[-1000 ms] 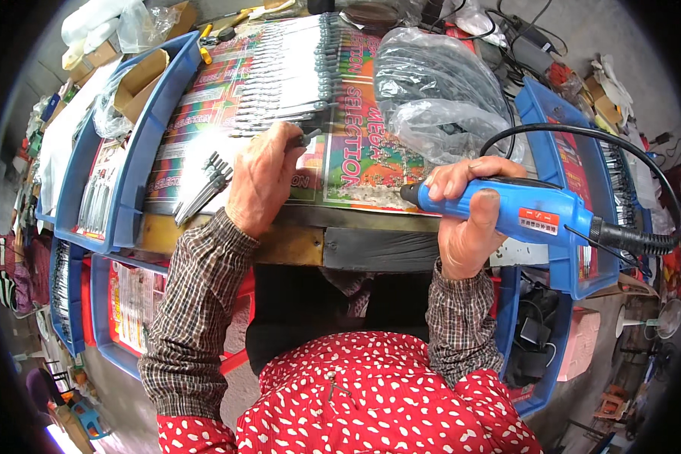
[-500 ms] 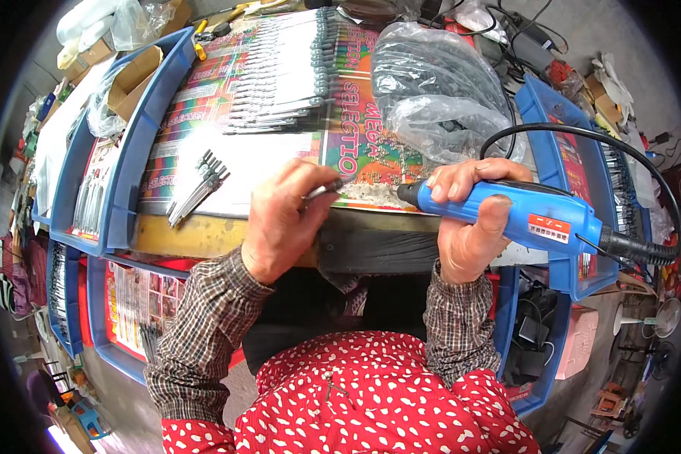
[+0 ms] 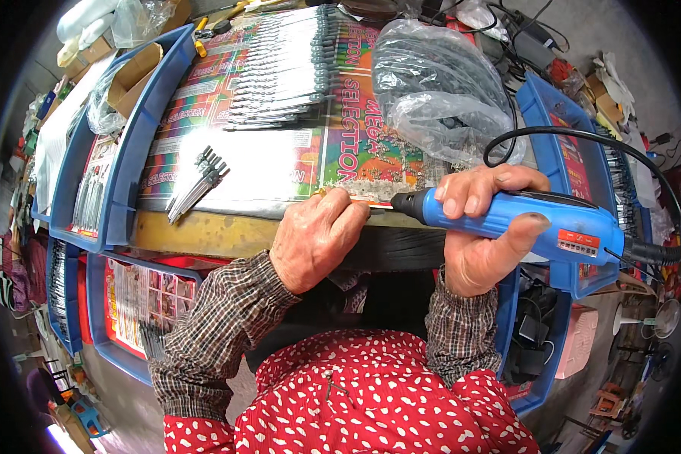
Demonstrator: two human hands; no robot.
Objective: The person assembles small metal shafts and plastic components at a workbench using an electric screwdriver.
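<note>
Left hand (image 3: 314, 244) moved rightward, pinching slim piece (image 3: 376, 212); long axis points right, just beside blue tool (image 3: 567, 224) gripped by right hand (image 3: 478, 257).

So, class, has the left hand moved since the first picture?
Yes: the left hand has moved rightward and nearer the person's body, away from the laid-out row of pen-like pieces.

Glare whitening printed board (image 3: 261, 155); edges bowed, corners black
</note>
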